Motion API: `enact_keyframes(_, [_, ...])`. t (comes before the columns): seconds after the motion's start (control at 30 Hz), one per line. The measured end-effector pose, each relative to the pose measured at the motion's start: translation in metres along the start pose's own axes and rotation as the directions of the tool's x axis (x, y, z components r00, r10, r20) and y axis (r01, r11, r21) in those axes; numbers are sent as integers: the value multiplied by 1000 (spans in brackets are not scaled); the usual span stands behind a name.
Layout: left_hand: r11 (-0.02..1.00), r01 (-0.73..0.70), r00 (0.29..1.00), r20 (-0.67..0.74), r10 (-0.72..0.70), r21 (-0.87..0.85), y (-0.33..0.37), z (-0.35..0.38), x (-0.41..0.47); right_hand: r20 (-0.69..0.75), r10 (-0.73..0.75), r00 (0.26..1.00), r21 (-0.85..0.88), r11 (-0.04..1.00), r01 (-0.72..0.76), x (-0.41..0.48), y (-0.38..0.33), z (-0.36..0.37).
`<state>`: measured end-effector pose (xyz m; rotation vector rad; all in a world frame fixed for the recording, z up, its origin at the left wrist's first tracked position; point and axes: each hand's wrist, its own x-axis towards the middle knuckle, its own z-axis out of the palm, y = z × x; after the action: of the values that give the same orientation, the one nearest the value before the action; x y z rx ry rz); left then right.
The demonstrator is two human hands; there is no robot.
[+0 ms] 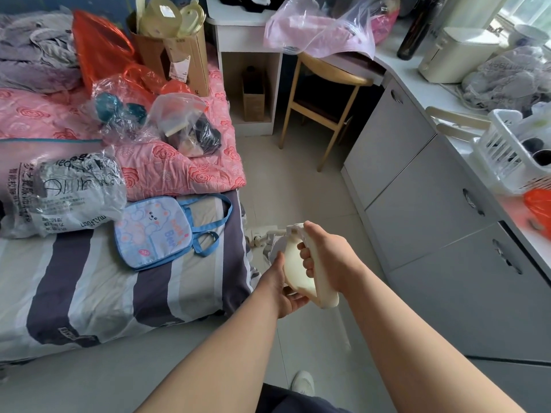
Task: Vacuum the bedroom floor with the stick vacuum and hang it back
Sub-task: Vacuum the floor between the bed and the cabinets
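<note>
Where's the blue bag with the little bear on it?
In the head view, the blue bear bag lies on the left, on the striped bed, just below the pink rose quilt and right of the grey printed plastic bag.

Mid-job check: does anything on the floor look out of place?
Yes: what looks like a white power strip lies loose on the floor by the bed corner, just beyond the stick vacuum held by left hand and right hand.
</note>
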<state>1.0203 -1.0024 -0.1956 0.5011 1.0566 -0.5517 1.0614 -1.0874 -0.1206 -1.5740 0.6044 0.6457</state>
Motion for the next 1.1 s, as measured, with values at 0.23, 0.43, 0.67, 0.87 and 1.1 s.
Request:
enact_keyframes(0.23, [999,40,999,28,-40,-1,-7,-6,4,-31,29,999,-66,997,-31,-5,4,-2])
enact_keyframes(0.43, [999,30,1000,2,-30,27,-9,-5,8,-46,31,998,-55,998,-34,-4,9,-5])
enact_keyframes(0.67, [999,-16,999,-50,18,48,-2,1,12,-16,36,999,-37,999,-37,11,9,-2])
enact_keyframes(0.87, [998,-37,996,-85,42,60,16,13,22,17,23,1000,-61,998,-22,35,-7,4])
enact_keyframes(1.1, [999,-47,991,-129,44,-18,35,38,38,81,29,996,-115,993,-20,59,-35,-1])
